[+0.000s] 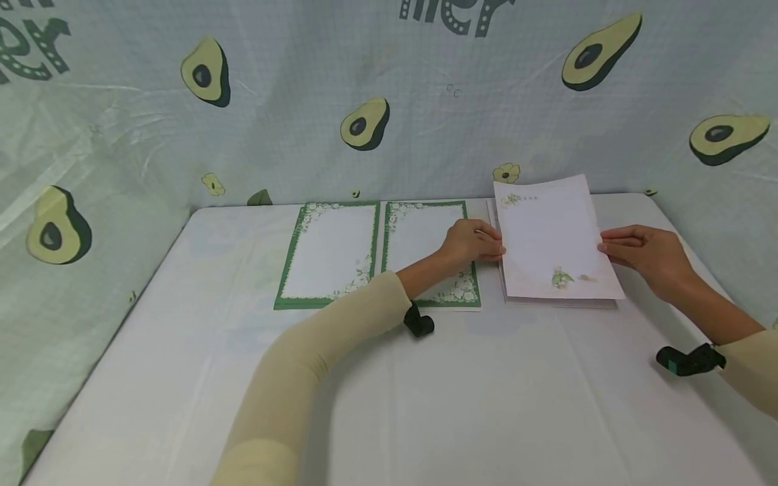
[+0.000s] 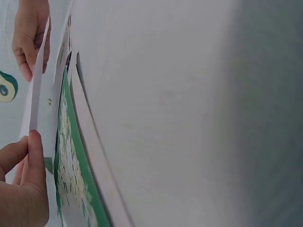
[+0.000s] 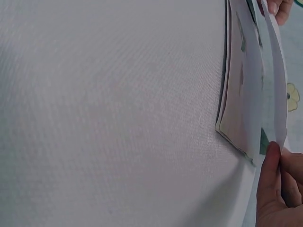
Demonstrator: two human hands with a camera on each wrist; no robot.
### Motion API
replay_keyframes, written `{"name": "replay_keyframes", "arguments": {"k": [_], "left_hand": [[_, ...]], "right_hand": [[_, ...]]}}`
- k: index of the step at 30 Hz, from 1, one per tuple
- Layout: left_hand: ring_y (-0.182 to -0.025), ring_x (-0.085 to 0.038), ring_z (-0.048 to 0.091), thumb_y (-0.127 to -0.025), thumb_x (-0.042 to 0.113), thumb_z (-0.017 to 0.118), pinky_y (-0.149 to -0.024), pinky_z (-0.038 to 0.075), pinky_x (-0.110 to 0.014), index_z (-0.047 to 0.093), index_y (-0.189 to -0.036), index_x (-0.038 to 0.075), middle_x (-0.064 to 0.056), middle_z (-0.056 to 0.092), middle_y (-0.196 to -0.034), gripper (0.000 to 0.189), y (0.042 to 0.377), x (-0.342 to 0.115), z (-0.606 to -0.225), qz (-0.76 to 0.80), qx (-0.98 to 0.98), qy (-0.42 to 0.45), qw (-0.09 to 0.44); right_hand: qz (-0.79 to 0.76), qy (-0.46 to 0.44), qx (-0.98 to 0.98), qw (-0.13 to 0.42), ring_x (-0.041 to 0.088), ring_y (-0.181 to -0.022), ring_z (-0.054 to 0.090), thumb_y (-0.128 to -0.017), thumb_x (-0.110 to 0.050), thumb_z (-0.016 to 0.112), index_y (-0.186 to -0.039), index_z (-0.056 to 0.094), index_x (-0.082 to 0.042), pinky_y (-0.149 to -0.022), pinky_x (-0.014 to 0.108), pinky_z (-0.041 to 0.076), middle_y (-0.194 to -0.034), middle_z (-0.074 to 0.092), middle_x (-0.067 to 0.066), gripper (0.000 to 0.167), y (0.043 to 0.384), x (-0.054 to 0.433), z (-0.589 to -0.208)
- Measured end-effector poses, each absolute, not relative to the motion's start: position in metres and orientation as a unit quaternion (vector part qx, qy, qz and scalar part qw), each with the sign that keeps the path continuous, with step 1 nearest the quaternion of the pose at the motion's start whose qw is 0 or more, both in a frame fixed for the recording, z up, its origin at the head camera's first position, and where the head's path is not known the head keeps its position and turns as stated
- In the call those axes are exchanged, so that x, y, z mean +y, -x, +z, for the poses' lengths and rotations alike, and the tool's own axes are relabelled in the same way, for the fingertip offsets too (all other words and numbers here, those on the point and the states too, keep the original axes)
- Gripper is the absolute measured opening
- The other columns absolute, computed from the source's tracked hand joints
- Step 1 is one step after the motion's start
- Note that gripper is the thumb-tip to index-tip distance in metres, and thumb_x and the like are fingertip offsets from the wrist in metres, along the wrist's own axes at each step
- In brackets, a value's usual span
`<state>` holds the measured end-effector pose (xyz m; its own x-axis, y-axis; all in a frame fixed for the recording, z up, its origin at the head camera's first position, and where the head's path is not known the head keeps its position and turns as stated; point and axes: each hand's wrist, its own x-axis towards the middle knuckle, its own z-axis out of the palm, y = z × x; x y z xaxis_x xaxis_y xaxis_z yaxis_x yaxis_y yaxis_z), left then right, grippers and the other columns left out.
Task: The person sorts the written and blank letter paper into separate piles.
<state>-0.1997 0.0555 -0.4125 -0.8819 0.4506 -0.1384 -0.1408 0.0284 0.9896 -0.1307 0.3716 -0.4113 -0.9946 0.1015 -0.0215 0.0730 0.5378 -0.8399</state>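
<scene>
Nearest, a cream sleeve [image 1: 340, 324] runs up behind the left hand [image 1: 474, 239], and another cream sleeve [image 1: 754, 371] enters behind the right hand [image 1: 653, 256]. A small black device [image 1: 419, 320] sits at the left wrist, and a second black device [image 1: 693, 361] at the right. Bare white desk [image 1: 450, 405] spreads on the near side of both hands.

The pale printed sheet [image 1: 550, 236] is between the two hands, raised off the desk. The left hand pinches its left edge between thumb and fingers; the right hand pinches the opposite edge the same way. Small green sprigs mark the sheet's upper left and lower middle. Just below it, between the hands, lies a pale stack [image 1: 562, 303], its edges showing past the sheet.

To the left of the left hand, partly hidden by its forearm, is one green-bordered paper [image 1: 425, 233]; farther left, just beside that, lies another green-bordered paper [image 1: 334, 250]. Beyond both hands, past the desk's far edge, hangs a pale cloth [image 1: 273, 121] printed with avocados.
</scene>
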Motion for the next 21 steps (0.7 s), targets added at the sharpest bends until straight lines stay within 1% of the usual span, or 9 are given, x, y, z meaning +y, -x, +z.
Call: {"name": "replay_keyframes", "arguments": {"k": [2,6,11,15,18,21], "left_hand": [[-0.074,-0.020,0.074,-0.086,-0.010,0.075,-0.078,0.065,-0.036,0.068,-0.105,-0.009,-0.014,0.074,-0.085,0.019,0.1994,0.0556,-0.4130,0.685,0.687,-0.114,0.214],[-0.076,-0.023,0.075,-0.086,-0.011,0.075,-0.077,0.065,-0.034,0.068,-0.105,-0.009,-0.015,0.074,-0.086,0.020,0.1993,0.0562,-0.4146,0.681,0.691,-0.114,0.215],[-0.085,-0.031,0.076,-0.086,-0.010,0.075,-0.078,0.065,-0.036,0.068,-0.106,-0.009,-0.015,0.074,-0.086,0.021,0.1984,0.0560,-0.4140,0.677,0.696,-0.111,0.213],[-0.094,-0.039,0.074,-0.086,-0.011,0.074,-0.079,0.065,-0.037,0.066,-0.110,-0.012,-0.017,0.074,-0.089,0.025,0.1959,0.0558,-0.4122,0.679,0.695,-0.109,0.212],[-0.097,-0.042,0.072,-0.087,-0.012,0.073,-0.078,0.065,-0.036,0.065,-0.114,-0.013,-0.019,0.074,-0.090,0.028,0.1948,0.0560,-0.4117,0.682,0.693,-0.104,0.210],[-0.097,-0.042,0.072,-0.087,-0.012,0.073,-0.077,0.065,-0.035,0.065,-0.115,-0.012,-0.017,0.074,-0.088,0.029,0.1944,0.0569,-0.4108,0.684,0.694,-0.094,0.205]], "right_hand": [[0.470,0.047,-0.881,0.015,-0.015,-0.086,0.063,-0.099,-0.028,0.069,-0.134,0.053,0.007,-0.077,0.011,0.058,-0.091,0.062,-0.034,0.051,0.1309,0.3717,-0.4122],[0.447,0.044,-0.893,0.013,-0.017,-0.084,0.061,-0.101,-0.027,0.067,-0.135,0.054,0.005,-0.077,0.009,0.057,-0.091,0.061,-0.034,0.048,0.1321,0.3719,-0.4143],[0.440,0.043,-0.897,0.014,-0.018,-0.083,0.060,-0.101,-0.031,0.067,-0.135,0.054,0.005,-0.076,0.009,0.057,-0.091,0.060,-0.034,0.051,0.1348,0.3718,-0.4158],[0.438,0.040,-0.898,0.016,-0.017,-0.082,0.060,-0.100,-0.032,0.067,-0.134,0.055,0.006,-0.075,0.008,0.056,-0.090,0.059,-0.034,0.052,0.1355,0.3713,-0.4156],[0.436,0.038,-0.899,0.011,-0.017,-0.082,0.061,-0.100,-0.033,0.067,-0.134,0.054,0.006,-0.075,0.008,0.056,-0.089,0.059,-0.034,0.053,0.1357,0.3708,-0.4144],[0.431,0.037,-0.902,0.002,-0.016,-0.082,0.061,-0.100,-0.033,0.067,-0.134,0.055,0.006,-0.075,0.008,0.056,-0.089,0.059,-0.032,0.054,0.1362,0.3709,-0.4123]]}}
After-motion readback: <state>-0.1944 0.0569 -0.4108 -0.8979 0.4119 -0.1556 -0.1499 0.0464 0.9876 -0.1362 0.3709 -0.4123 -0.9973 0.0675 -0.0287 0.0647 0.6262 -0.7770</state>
